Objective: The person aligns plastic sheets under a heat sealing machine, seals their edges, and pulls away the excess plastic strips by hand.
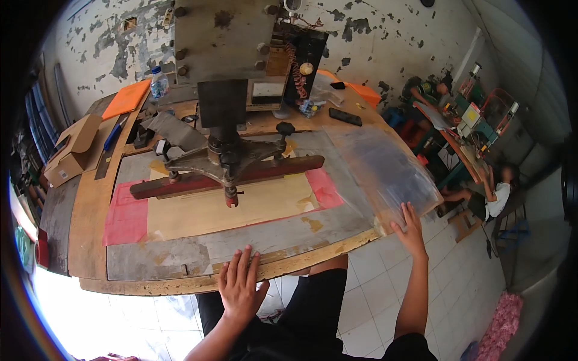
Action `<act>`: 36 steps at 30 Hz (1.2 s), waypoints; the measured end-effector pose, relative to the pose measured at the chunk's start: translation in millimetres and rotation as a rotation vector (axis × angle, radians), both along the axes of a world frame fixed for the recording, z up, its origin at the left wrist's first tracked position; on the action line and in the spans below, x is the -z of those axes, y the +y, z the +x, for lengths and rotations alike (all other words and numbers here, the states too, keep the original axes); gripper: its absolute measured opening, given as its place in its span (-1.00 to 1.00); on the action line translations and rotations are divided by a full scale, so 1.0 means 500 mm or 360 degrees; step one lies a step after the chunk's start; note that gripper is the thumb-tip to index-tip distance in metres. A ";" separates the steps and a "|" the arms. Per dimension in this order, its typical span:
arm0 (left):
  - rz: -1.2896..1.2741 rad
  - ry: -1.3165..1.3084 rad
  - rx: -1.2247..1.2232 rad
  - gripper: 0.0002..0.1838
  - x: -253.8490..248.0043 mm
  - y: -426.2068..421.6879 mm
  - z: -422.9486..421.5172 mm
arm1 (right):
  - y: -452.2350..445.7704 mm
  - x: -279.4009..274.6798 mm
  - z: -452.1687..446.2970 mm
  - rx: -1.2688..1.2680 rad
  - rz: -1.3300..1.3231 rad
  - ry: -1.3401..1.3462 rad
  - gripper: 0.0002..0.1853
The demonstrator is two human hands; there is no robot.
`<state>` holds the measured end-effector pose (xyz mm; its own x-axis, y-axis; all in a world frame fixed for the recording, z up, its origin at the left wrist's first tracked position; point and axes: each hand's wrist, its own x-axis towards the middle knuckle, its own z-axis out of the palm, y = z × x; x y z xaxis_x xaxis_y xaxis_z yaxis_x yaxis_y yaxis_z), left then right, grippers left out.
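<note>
My left hand (241,286) lies with its fingers stretched out over the front edge of the grey metal plate (174,256). Nothing is in it. At the right, my right hand (412,231) rests its fingers, spread, on the near corner of clear plastic sheets (391,168). A press head (229,157) with a long red bar (274,174) stands over the plate. Beneath the bar is a tan sheet (241,207), with a pink piece (126,210) at its left end and another pink piece (325,186) at its right.
A cardboard box (75,150), a blue cutter (114,135), an orange folder (126,98) and a water bottle (159,83) are on the left. A phone (345,117) lies behind the plastic sheets. Two people sit near other machines (472,123) at the right.
</note>
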<state>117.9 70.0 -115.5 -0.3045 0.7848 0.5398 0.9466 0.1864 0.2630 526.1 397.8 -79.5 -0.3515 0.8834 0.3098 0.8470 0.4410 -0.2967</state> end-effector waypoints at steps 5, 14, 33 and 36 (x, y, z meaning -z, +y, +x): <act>-0.0017 0.0015 -0.0029 -0.15 -0.001 -0.002 0.003 | -0.063 -0.013 -0.038 0.0008 0.0082 0.0286 -0.34; 0.0036 -0.0222 0.0113 -0.21 -0.067 -0.006 0.017 | -0.186 -0.081 -0.135 0.0160 0.0280 0.0788 -0.68; 0.0118 -0.2322 0.1389 -0.74 -0.123 0.117 0.150 | -0.432 -0.072 -0.320 -0.0659 0.0119 0.1151 -0.44; 0.0140 -0.2547 0.1443 -0.74 -0.151 0.104 0.131 | -0.416 -0.010 -0.313 -0.0936 0.0263 0.1129 -0.16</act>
<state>183.5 121.9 -40.0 -0.0565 0.9697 0.2375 -0.3998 -0.2400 0.8846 369.4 189.8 -74.4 -0.4086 0.5493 0.7290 0.1193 0.8239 -0.5540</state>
